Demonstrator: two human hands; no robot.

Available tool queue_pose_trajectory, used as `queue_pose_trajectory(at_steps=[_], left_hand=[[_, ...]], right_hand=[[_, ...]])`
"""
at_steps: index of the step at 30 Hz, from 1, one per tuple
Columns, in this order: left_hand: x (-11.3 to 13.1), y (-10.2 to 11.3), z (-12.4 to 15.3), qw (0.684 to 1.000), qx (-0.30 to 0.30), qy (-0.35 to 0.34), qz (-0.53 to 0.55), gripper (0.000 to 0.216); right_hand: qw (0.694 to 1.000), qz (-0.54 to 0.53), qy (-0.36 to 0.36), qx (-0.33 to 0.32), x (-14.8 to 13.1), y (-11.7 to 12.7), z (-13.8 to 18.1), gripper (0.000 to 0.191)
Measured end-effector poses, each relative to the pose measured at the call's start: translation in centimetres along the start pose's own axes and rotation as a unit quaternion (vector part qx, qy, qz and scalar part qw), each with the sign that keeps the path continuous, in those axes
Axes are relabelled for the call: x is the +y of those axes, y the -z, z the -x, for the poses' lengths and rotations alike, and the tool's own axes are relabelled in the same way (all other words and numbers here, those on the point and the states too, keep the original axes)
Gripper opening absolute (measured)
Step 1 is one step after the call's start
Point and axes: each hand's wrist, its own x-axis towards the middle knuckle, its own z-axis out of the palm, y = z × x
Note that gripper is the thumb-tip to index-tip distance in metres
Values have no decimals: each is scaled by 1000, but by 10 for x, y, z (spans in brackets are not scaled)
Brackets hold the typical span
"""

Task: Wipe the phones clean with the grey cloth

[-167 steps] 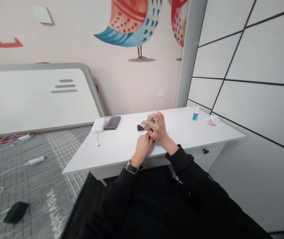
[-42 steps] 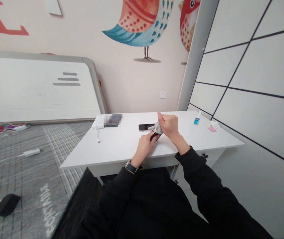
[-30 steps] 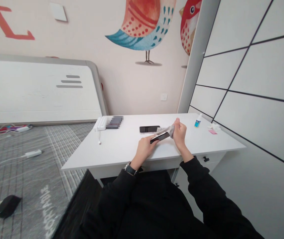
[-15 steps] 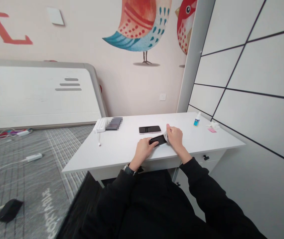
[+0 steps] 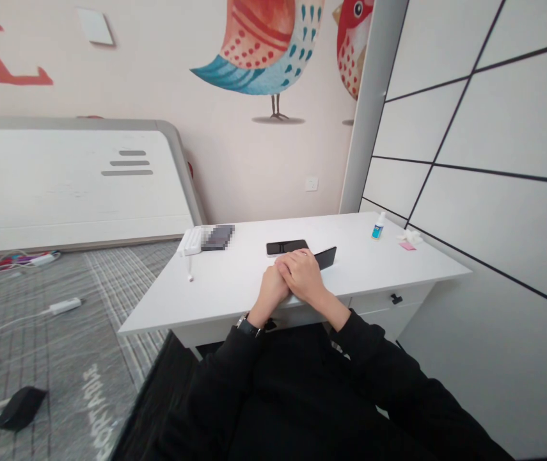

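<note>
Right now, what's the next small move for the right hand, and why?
Probably slide the right hand along the tilted phone toward its exposed end: only that end shows beyond the hand, which lies over part of the left hand.

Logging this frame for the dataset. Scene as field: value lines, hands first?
left hand: partly covered, grip hidden
right hand: laid over the left, palm contents hidden
at hands: dark flat device, tilted, one end showing past the right hand
just beyond: phone, flat, dark face up
surface: white desk
desk left: white item, pixelated item
desk right: bottle, pink slip, crumpled white tissue
</note>
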Motion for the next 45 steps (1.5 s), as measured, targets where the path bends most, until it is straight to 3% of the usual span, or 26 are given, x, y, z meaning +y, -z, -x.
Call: queue_pose_trajectory(at_steps=[4,10,13,17,21,23,26,31,34,36,39,42,45], left_hand=[[0,0,3,1000,4,0,9,31],[3,1,7,999,9,-17,35,33],[5,2,7,999,14,-14,37,32],[5,1,6,999,19,-16,30,31],[3,-2,3,1000,20,-14,16,33],[2,-2,2,1000,20,-13,10,35],[2,-2,3,1000,18,-15,8,34],[5,2,8,999,14,-26,20,32],[7,3,10,999,14,-27,21,32],[7,3,9,999,13,-28,18,32],[7,0,8,1000,9,-26,8,32],[5,-2,5,1000,4,-13,-8,33],[5,-2,5,1000,4,-8,-13,33]], right_hand=[[1000,16,-13,-4,17,7,4,34],[992,67,-104,14,70,24,8,26],[988,82,-132,26,80,27,7,28],[994,59,-95,20,52,17,3,20],[1000,13,-18,-3,6,3,1,32],[1000,3,4,-13,-5,0,1,32],[1000,9,1,-24,6,4,1,29],[996,58,-70,-22,62,21,-1,23],[991,79,-105,-10,79,28,-2,28],[992,79,-103,-8,73,27,-1,27],[997,54,-56,-20,42,18,2,19],[999,26,-4,-30,11,9,5,30],[999,17,11,-36,7,7,5,31]])
